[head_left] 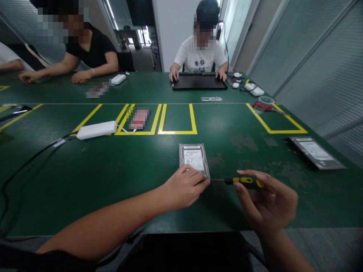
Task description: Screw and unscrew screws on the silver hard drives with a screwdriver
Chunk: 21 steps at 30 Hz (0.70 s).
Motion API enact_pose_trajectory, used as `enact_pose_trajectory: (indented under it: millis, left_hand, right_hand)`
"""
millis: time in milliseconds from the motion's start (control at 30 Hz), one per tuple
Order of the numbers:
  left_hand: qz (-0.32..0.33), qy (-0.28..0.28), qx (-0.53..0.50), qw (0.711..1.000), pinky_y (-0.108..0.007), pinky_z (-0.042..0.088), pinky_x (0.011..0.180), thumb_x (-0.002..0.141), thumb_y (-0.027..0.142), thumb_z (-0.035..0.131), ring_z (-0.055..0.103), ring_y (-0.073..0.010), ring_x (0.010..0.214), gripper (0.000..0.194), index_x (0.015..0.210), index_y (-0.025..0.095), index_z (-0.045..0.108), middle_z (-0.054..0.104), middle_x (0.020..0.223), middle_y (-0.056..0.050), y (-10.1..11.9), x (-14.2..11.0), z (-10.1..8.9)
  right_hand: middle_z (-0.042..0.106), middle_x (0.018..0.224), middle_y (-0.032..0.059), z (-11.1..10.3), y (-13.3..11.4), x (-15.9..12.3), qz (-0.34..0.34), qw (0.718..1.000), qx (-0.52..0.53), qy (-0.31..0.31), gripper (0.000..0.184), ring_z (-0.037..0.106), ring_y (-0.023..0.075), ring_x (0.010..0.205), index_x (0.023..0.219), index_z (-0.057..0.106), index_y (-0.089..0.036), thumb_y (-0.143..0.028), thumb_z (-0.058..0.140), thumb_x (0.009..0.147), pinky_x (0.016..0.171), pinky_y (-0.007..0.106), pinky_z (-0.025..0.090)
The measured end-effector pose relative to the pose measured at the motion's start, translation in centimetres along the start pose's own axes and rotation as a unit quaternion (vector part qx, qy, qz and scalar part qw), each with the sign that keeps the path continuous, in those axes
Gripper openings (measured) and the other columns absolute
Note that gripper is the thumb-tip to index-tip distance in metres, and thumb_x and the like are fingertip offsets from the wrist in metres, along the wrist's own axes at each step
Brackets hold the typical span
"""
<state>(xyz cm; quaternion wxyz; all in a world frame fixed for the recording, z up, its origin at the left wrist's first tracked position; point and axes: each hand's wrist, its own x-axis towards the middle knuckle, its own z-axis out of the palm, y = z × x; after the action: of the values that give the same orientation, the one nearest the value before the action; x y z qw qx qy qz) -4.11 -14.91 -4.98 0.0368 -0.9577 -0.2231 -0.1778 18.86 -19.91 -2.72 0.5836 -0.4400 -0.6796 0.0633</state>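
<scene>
A hard disk drive (193,156) with a white label lies on the green table in front of me. My left hand (185,187) grips its near end, covering that part with curled fingers. In my right hand (268,200) is a screwdriver (245,182) with a black and yellow handle, held level between thumb and fingers. Its thin shaft points left to the drive's near right corner, beside my left fingertips. Whether the tip sits in a screw is too small to tell.
Another hard drive (319,153) lies to the right, near a clear round container (266,100) and a red-handled tool (261,107). At left are a white power strip (96,130) and a phone (139,118). Across the table, a person holds a black tray (200,82); another person sits left.
</scene>
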Motion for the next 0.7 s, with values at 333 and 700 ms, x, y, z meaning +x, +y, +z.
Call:
enact_pose_trajectory:
  millis: [333, 700]
  left_hand:
    - [-0.007, -0.015, -0.003, 1.000, -0.041, 0.040, 0.092, 0.092, 0.025, 0.052, 0.056, -0.0229, 0.101, 0.035, 0.126, 0.016, 0.058, 0.064, 0.114, -0.010, 0.1, 0.1, -0.1]
    - [-0.005, -0.010, -0.009, 1.000, -0.041, 0.041, 0.090, 0.094, 0.026, 0.051, 0.057, -0.0226, 0.100, 0.035, 0.126, 0.015, 0.058, 0.064, 0.113, -0.011, 0.0, -0.1, -0.1]
  right_hand:
    - [0.067, 0.096, 0.0041, -0.4, -0.6, -0.8, -0.031, 0.991, -0.101, 0.078, 0.039, 0.065, 0.0178, 0.077, 0.109, 0.061, -0.026, -0.021, 0.075, 0.074, 0.063, 0.034, 0.056]
    - [0.069, 0.103, 0.0066, -0.3, -2.0, -0.4, 0.004, 0.998, -0.041, 0.038, 0.035, 0.068, 0.0236, 0.089, 0.117, 0.062, -0.027, -0.021, 0.063, 0.082, 0.073, 0.045, 0.060]
